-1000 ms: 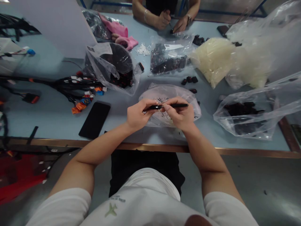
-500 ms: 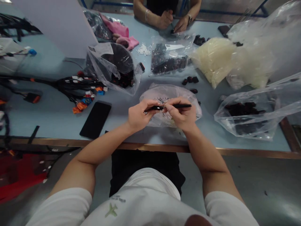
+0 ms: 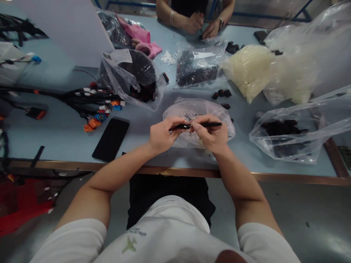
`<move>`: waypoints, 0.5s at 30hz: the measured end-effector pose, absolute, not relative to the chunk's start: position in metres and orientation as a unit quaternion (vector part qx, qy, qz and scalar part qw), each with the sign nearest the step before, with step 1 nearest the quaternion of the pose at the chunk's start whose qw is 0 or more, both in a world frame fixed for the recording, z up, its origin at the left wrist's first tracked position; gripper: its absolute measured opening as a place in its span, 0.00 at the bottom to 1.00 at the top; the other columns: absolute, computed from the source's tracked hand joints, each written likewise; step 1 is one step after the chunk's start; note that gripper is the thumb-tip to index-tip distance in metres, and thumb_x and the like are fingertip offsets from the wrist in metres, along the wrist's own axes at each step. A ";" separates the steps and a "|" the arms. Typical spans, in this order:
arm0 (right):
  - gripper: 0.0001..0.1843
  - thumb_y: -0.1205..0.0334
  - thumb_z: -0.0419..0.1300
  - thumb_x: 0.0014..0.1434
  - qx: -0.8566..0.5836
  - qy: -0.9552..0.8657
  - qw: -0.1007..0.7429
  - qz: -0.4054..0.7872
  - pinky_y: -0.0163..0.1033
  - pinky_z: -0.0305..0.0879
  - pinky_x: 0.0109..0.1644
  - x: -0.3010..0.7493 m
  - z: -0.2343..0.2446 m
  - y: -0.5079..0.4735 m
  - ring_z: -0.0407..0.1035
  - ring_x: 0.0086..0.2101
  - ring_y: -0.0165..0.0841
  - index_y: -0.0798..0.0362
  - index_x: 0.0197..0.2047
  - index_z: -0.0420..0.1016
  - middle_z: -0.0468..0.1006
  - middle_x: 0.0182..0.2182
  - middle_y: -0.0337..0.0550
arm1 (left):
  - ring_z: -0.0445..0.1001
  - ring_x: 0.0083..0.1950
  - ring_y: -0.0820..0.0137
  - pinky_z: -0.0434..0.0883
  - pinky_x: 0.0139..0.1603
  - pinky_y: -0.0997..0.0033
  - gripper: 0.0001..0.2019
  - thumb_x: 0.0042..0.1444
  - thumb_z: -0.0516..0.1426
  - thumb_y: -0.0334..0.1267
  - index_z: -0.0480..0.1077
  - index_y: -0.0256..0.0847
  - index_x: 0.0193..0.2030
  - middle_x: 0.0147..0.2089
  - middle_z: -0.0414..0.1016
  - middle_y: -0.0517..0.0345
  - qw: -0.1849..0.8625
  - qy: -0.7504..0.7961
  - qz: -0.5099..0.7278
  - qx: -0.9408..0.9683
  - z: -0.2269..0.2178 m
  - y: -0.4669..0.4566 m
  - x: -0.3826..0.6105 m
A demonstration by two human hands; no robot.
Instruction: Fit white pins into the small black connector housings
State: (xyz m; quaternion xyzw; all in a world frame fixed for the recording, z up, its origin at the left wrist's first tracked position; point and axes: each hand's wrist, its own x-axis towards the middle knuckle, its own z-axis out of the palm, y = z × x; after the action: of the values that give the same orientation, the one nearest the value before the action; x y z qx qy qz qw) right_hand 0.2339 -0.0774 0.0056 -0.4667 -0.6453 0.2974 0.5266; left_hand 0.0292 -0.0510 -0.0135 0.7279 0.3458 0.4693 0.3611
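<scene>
On the counter (image 3: 55, 142), a black phone (image 3: 110, 140) is laid at left; a slim black tool (image 3: 207, 124) is pinched by the fingers (image 3: 178, 122) of the left hand (image 3: 162, 135) and clenched by the right hand (image 3: 210, 134), just above a clear plastic bag (image 3: 216, 115) of tiny white pieces.

White short-sleeved T-shirt (image 3: 153, 243), green airplane print (image 3: 129, 245), small dark lettering (image 3: 136, 232), black bottoms (image 3: 139, 201).

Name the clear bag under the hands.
The clear bag of tiny pale pieces, beneath the left hand and right hand; the others hold dark or cream parts.
</scene>
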 end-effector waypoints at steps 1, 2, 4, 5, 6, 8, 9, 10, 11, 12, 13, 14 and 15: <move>0.07 0.56 0.66 0.67 -0.469 -0.646 0.525 0.295 0.42 0.77 0.33 0.234 0.007 -0.077 0.77 0.29 0.33 0.46 0.37 0.81 0.84 0.31 0.37 | 0.89 0.50 0.65 0.87 0.54 0.66 0.13 0.68 0.67 0.47 0.78 0.46 0.54 0.50 0.89 0.55 0.362 0.342 0.473 0.727 -0.014 -0.051 0.029; 0.07 0.56 0.66 0.67 -0.469 -0.646 0.525 0.294 0.42 0.77 0.33 0.233 0.008 -0.077 0.77 0.29 0.33 0.46 0.37 0.81 0.84 0.31 0.37 | 0.89 0.50 0.65 0.87 0.54 0.66 0.13 0.68 0.67 0.47 0.78 0.46 0.54 0.50 0.89 0.55 0.361 0.339 0.476 0.727 -0.014 -0.051 0.029; 0.06 0.58 0.66 0.67 -0.467 -0.647 0.528 0.291 0.42 0.77 0.34 0.233 0.010 -0.077 0.77 0.29 0.33 0.46 0.36 0.81 0.83 0.30 0.37 | 0.89 0.50 0.64 0.88 0.55 0.65 0.13 0.68 0.66 0.47 0.78 0.46 0.54 0.50 0.89 0.55 0.359 0.344 0.473 0.727 -0.014 -0.052 0.030; 0.06 0.59 0.66 0.66 -0.466 -0.646 0.530 0.291 0.42 0.77 0.34 0.232 0.011 -0.077 0.77 0.29 0.33 0.46 0.36 0.81 0.83 0.29 0.37 | 0.89 0.50 0.64 0.87 0.55 0.65 0.13 0.68 0.66 0.47 0.78 0.46 0.54 0.51 0.89 0.55 0.356 0.349 0.471 0.728 -0.013 -0.052 0.030; 0.05 0.59 0.66 0.66 -0.466 -0.645 0.531 0.292 0.42 0.76 0.34 0.232 0.012 -0.077 0.77 0.29 0.33 0.46 0.36 0.81 0.83 0.29 0.37 | 0.89 0.50 0.64 0.87 0.55 0.65 0.12 0.68 0.67 0.47 0.78 0.46 0.54 0.51 0.89 0.55 0.352 0.352 0.470 0.729 -0.013 -0.052 0.030; 0.06 0.60 0.66 0.66 -0.466 -0.645 0.528 0.296 0.41 0.75 0.34 0.231 0.014 -0.077 0.76 0.29 0.33 0.47 0.36 0.81 0.83 0.29 0.37 | 0.89 0.50 0.65 0.87 0.55 0.67 0.12 0.68 0.67 0.45 0.79 0.46 0.54 0.50 0.89 0.56 0.339 0.352 0.475 0.732 -0.012 -0.053 0.030; 0.06 0.60 0.65 0.66 -0.467 -0.647 0.524 0.297 0.41 0.75 0.34 0.231 0.015 -0.077 0.76 0.29 0.33 0.47 0.35 0.81 0.83 0.28 0.37 | 0.89 0.49 0.65 0.87 0.55 0.68 0.11 0.68 0.67 0.44 0.79 0.45 0.54 0.50 0.89 0.56 0.332 0.350 0.479 0.733 -0.012 -0.053 0.030; 0.06 0.59 0.65 0.66 -0.468 -0.651 0.519 0.296 0.41 0.75 0.34 0.230 0.015 -0.078 0.76 0.29 0.33 0.47 0.35 0.81 0.83 0.28 0.37 | 0.90 0.49 0.66 0.87 0.54 0.69 0.11 0.68 0.67 0.44 0.79 0.45 0.54 0.50 0.89 0.56 0.325 0.348 0.482 0.736 -0.012 -0.053 0.030; 0.06 0.59 0.65 0.66 -0.468 -0.655 0.515 0.294 0.41 0.75 0.35 0.230 0.016 -0.078 0.76 0.29 0.32 0.47 0.35 0.81 0.83 0.28 0.37 | 0.90 0.48 0.66 0.86 0.54 0.70 0.10 0.68 0.67 0.43 0.79 0.45 0.53 0.50 0.89 0.56 0.318 0.347 0.483 0.739 -0.011 -0.053 0.030; 0.06 0.59 0.65 0.66 -0.468 -0.659 0.511 0.293 0.41 0.75 0.36 0.230 0.017 -0.078 0.76 0.30 0.32 0.47 0.36 0.81 0.83 0.29 0.37 | 0.90 0.48 0.67 0.86 0.53 0.70 0.10 0.68 0.67 0.43 0.80 0.45 0.53 0.50 0.89 0.57 0.311 0.349 0.481 0.742 -0.011 -0.053 0.030; 0.06 0.59 0.65 0.66 -0.467 -0.662 0.507 0.292 0.41 0.75 0.36 0.230 0.018 -0.079 0.77 0.30 0.32 0.48 0.36 0.81 0.83 0.29 0.37 | 0.89 0.48 0.67 0.86 0.53 0.71 0.11 0.68 0.67 0.43 0.80 0.45 0.53 0.49 0.89 0.57 0.303 0.354 0.477 0.745 -0.011 -0.054 0.029; 0.06 0.59 0.64 0.66 -0.467 -0.665 0.505 0.292 0.41 0.75 0.37 0.229 0.019 -0.079 0.77 0.31 0.32 0.48 0.36 0.81 0.83 0.30 0.37 | 0.89 0.48 0.67 0.85 0.53 0.72 0.11 0.68 0.67 0.43 0.80 0.45 0.54 0.49 0.89 0.57 0.294 0.362 0.472 0.748 -0.011 -0.054 0.029; 0.06 0.59 0.64 0.66 -0.465 -0.667 0.504 0.292 0.41 0.75 0.38 0.229 0.020 -0.080 0.77 0.32 0.32 0.48 0.36 0.81 0.84 0.31 0.38 | 0.89 0.48 0.68 0.85 0.52 0.72 0.11 0.68 0.68 0.44 0.80 0.45 0.54 0.49 0.89 0.58 0.284 0.371 0.467 0.751 -0.012 -0.054 0.029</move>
State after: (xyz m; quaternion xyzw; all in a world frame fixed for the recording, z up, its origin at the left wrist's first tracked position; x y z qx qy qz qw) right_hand 0.2292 -0.0800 0.0196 -0.4652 -0.6666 0.2924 0.5037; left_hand 0.0290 -0.0539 -0.0115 0.7505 0.3713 0.4668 0.2844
